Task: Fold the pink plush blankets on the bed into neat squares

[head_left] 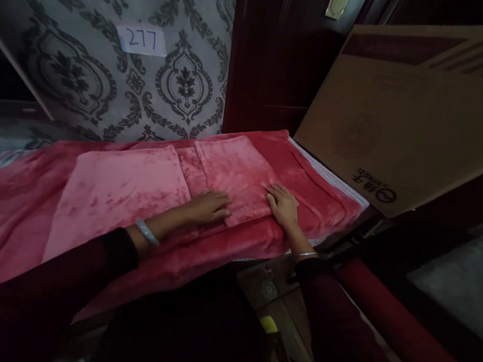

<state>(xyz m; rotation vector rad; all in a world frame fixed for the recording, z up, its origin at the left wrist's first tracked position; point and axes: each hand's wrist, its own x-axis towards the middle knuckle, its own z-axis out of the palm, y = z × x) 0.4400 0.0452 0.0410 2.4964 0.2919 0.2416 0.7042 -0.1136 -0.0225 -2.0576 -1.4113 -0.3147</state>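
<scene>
A pink plush cloth (131,189) lies folded on a red plush blanket (4,218) that covers a narrow bed. My left hand (208,205) rests palm down on the near edge of the cloth's folded right part, fingers stretched flat. My right hand (283,204) lies flat on the same fold's right edge, fingers spread and pointing left. Both wrists wear bracelets and dark sleeves. Neither hand holds anything.
A large flattened cardboard box (413,122) leans against the wall at the right. Patterned grey wallpaper carries a paper label "277" (141,39). A dark red door (278,53) stands behind. A striped sheet edge (336,180) shows under the blanket. A small box (278,301) sits below.
</scene>
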